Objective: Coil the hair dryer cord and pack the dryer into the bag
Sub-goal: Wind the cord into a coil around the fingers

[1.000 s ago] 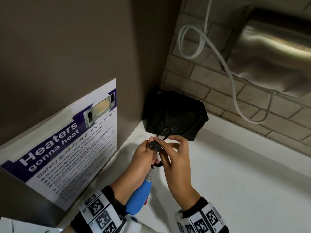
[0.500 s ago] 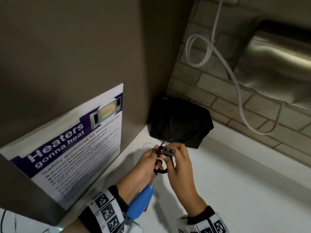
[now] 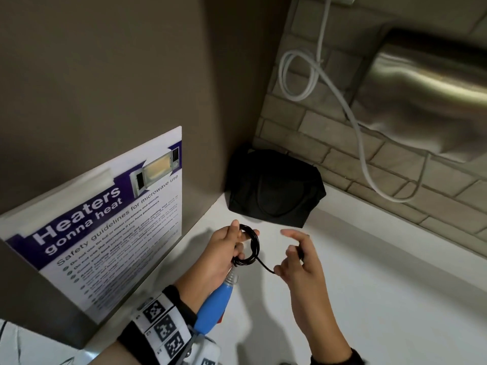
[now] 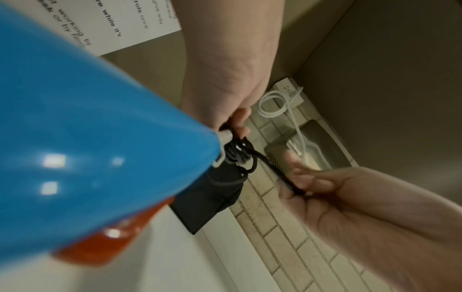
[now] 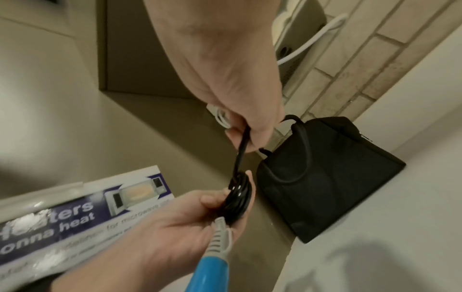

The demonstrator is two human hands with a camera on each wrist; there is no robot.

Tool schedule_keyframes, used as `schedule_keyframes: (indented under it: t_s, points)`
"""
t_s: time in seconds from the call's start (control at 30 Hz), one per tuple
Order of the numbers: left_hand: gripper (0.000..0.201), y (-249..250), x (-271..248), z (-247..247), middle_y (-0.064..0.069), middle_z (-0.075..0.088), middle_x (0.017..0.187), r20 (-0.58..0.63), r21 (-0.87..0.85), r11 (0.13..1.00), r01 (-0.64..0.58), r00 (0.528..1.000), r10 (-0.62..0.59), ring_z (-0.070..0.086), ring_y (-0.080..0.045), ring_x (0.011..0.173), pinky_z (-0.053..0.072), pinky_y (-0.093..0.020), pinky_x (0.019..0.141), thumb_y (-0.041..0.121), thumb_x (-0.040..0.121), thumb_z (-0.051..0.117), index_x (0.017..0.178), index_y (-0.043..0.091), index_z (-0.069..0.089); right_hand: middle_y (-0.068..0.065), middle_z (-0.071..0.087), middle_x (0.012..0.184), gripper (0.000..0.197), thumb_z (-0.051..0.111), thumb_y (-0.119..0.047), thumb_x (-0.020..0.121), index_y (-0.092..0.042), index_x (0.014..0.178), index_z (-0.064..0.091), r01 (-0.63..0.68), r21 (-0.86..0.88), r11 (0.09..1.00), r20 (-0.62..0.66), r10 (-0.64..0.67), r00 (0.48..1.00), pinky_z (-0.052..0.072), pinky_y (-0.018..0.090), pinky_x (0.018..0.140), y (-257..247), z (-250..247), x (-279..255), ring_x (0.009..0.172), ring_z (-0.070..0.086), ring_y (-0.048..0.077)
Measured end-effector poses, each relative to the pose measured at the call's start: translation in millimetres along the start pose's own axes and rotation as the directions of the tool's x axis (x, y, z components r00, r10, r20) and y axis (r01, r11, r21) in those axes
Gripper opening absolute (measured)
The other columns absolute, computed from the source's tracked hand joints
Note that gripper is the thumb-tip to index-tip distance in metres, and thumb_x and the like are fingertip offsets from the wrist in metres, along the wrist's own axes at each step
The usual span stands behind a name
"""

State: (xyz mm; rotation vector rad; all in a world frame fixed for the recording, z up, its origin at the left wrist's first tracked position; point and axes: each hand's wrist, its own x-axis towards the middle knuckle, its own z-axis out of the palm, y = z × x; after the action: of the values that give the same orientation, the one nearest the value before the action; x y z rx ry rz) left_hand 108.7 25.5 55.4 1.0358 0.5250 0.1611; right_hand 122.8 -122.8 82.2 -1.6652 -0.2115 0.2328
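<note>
Presently the left hand (image 3: 224, 248) grips the thin black cord's coil (image 3: 250, 246) and the blue plastic dryer handle (image 3: 213, 309); the right hand (image 3: 297, 259) pinches the free tail; recommend snug, even loops; the black fabric bag (image 3: 274, 188) sits on the white surface (image 3: 369, 285), near.

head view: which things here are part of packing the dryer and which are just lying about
Part of the job:
- black cord, coiled, held in left hand
- right hand pinching its loose end
- blue dryer
- black bag

Just there:
- microwave poster
- white cable
- steel hand dryer
</note>
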Motion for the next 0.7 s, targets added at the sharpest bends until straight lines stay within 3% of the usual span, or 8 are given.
schedule_keyframes:
  t_s: [0.1,0.17,0.23,0.3,0.4,0.5,0.6,0.7]
  points:
    - [0.038,-3.8,-3.2,5.2,-0.004,0.075,0.098,-0.017,0.153,0.987,-0.049,0.998,0.052,0.030,-0.005,0.038,0.037,-0.021,0.050,0.034,0.100,0.033,0.090,0.005,0.054,0.003,0.042,0.106,0.018,0.055,-0.021,0.094,-0.034,0.099,0.066,0.038,-0.289,0.957,0.058,-0.022,0.998,0.044,0.008,0.075,4.6,0.2,4.7,0.061,0.054,0.006]
    - [0.041,-4.7,-4.6,6.7,0.001,0.075,0.097,-0.047,0.187,0.981,-0.061,0.996,0.071,0.031,-0.006,0.040,0.038,-0.022,0.052,0.037,0.100,0.033,0.097,0.005,0.058,0.003,0.034,0.118,0.010,0.062,-0.031,0.089,-0.033,0.098,0.065,0.120,-0.484,0.867,0.122,-0.069,0.990,0.042,0.005,0.078,8.9,2.8,3.4,0.081,0.056,0.010]
    - [0.042,-4.9,-4.4,5.6,0.001,0.074,0.097,-0.081,0.199,0.977,-0.079,0.992,0.097,0.032,-0.005,0.040,0.039,-0.024,0.054,0.039,0.100,0.033,0.097,0.009,0.061,0.006,0.031,0.125,0.012,0.059,-0.040,0.088,-0.033,0.094,0.068,0.230,-0.682,0.695,0.149,-0.176,0.973,0.045,0.025,0.091,16.8,3.7,0.9,0.110,0.048,0.022]
    - [0.042,-4.9,-3.1,2.4,-0.004,0.069,0.094,-0.106,0.225,0.969,-0.103,0.986,0.129,0.034,-0.004,0.040,0.040,-0.030,0.059,0.044,0.098,0.033,0.092,0.015,0.063,0.015,0.038,0.132,0.029,0.047,-0.051,0.089,-0.035,0.079,0.069,0.279,-0.849,0.448,0.137,-0.324,0.936,0.043,0.045,0.091,20.0,4.6,-1.0,0.124,0.038,0.033]
    - [0.045,-5.5,-4.5,-0.5,-0.010,0.057,0.075,-0.132,0.241,0.965,-0.105,0.981,0.139,0.038,-0.002,0.040,0.039,-0.030,0.062,0.046,0.098,0.032,0.096,0.016,0.066,0.020,0.045,0.140,0.058,0.023,-0.063,0.087,-0.032,0.063,0.065,0.334,-0.915,0.226,0.227,-0.397,0.889,0.026,0.049,0.097,12.8,8.2,-5.4,0.135,0.027,0.041]
    - [0.045,-4.4,-7.0,2.4,0.010,0.051,0.050,-0.132,0.209,0.972,-0.104,0.982,0.133,0.036,-0.005,0.043,0.037,-0.023,0.057,0.040,0.100,0.031,0.096,0.013,0.067,0.010,0.062,0.123,0.048,0.032,-0.049,0.086,-0.024,0.060,0.063,0.426,-0.891,0.158,0.334,-0.410,0.849,0.026,0.049,0.098,14.6,10.5,-9.7,0.131,0.041,0.039]
    - [0.040,5.4,-4.4,-4.2,-0.005,0.072,0.088,-0.134,0.059,0.986,-0.157,0.977,0.163,0.031,-0.003,0.038,0.035,-0.019,0.045,0.032,0.101,0.033,0.077,0.011,0.058,-0.005,0.067,0.075,0.035,0.045,-0.034,0.084,-0.022,0.057,0.063,0.484,-0.855,0.186,0.326,-0.533,0.781,0.030,0.034,0.089,21.1,3.3,-6.9,0.097,0.067,0.025]
    - [0.038,18.2,-1.3,-16.9,-0.017,0.070,0.103,-0.110,-0.037,0.989,-0.146,0.984,0.141,0.028,-0.003,0.035,0.034,-0.015,0.039,0.028,0.101,0.034,0.070,0.010,0.045,-0.010,0.056,0.053,0.026,0.056,-0.030,0.081,-0.023,0.056,0.059,0.460,-0.876,0.146,0.320,-0.539,0.779,0.028,0.028,0.071,25.0,-7.8,-4.7,0.069,0.060,0.021]
